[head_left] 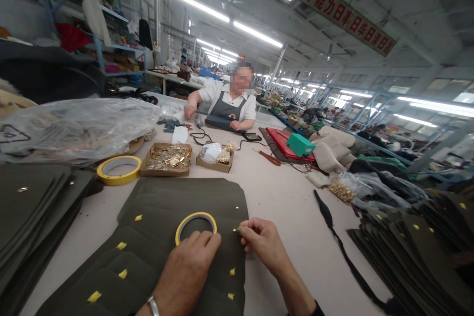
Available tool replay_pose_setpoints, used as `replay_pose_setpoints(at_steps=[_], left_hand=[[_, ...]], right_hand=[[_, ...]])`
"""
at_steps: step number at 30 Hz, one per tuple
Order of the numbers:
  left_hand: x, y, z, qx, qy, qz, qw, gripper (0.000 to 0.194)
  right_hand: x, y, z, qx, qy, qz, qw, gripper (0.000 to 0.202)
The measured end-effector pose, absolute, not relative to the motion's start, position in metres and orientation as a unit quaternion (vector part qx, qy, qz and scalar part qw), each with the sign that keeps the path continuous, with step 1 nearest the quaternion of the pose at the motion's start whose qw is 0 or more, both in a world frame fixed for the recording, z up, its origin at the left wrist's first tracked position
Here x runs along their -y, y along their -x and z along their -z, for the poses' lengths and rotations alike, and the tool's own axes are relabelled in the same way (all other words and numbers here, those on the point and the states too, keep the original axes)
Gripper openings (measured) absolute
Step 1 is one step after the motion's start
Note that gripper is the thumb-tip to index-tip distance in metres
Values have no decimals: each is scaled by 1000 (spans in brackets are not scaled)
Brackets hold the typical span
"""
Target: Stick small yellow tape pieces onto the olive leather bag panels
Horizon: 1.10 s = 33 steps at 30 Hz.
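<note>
Head view: my left hand (pixel 187 265) gripped the roll (pixel 196 215); my right hand (pixel 264 244) pinched a scrap (pixel 239 228) beside the stud (pixel 234 230). Taping appeared under way, calling for accurate placement.

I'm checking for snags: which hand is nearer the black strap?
Right. The right hand is at the right edge of the dark panel, left of the black strap; the left hand is farther away, over the panel, holding the smaller yellow tape roll.
</note>
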<state>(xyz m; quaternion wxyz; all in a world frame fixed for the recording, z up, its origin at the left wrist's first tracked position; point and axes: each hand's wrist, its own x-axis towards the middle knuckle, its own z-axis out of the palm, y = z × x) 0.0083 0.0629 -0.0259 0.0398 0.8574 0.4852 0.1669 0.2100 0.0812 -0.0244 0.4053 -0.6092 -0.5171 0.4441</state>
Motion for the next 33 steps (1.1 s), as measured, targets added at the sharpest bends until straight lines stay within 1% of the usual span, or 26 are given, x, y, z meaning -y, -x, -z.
replay_pose_setpoints(at_steps=[2,5,8,12,16,17,18,19,20,22,23,25,28,31,33], left_hand=[[-61,-12,23,-497,-857,-122,58,29],[-58,-17,20,-501,-858,-96,61,33],[-59,-19,21,-501,-859,-87,60,33],[-61,-20,24,-501,-859,-87,60,34],[-60,-21,23,-500,-858,-98,63,35],[-60,-21,22,-500,-858,-97,65,35],[-59,-20,21,-501,-857,-96,67,35],[-59,-20,20,-502,-857,-95,70,35],[-58,-20,19,-501,-857,-95,73,35],[-58,-19,18,-502,-856,-96,80,35],[-57,-19,18,-503,-855,-95,84,35],[-57,-18,18,-504,-854,-94,87,34],[-57,-18,21,-503,-855,-96,84,34],[-57,-18,22,-502,-855,-96,91,34],[-57,-18,21,-503,-854,-87,100,35]], right_hand=[[-81,-205,27,553,627,-394,381,21],[-81,-198,30,616,634,-307,353,18],[-81,-194,32,658,627,-238,344,19],[-84,-191,38,684,623,-187,331,20],[-87,-189,36,715,629,-123,280,17],[-86,-190,35,714,636,-112,271,17],[-86,-192,32,709,644,-104,268,23],[-85,-194,30,703,649,-102,273,28],[-83,-197,28,699,648,-103,285,28],[-79,-204,24,707,625,-106,313,14],[-77,-206,24,720,605,-105,324,10],[-74,-207,25,757,558,-88,328,15],[-73,-200,33,801,521,-47,290,20],[-76,-190,39,799,552,-11,238,23],[-80,-184,38,782,589,-9,203,22]])
